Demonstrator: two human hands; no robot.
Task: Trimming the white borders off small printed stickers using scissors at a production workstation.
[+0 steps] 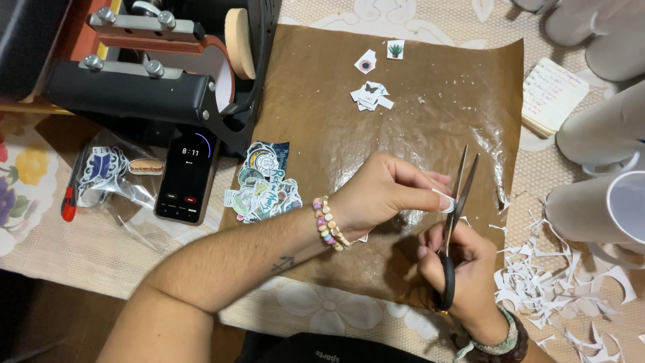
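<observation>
Scissors (pixel 457 202) with black handles and long steel blades stand parted over the brown baking paper (pixel 403 121), worked by the right hand (pixel 463 269). Left hand (pixel 383 195) pinches a small white cutout at the blades; its fingertips risk a nick, or the tiny piece could slip.

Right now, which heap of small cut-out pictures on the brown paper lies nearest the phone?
The big colourful sticker heap at the brown baking paper's left edge; the small white cut-out cluster lies farther up.
</observation>
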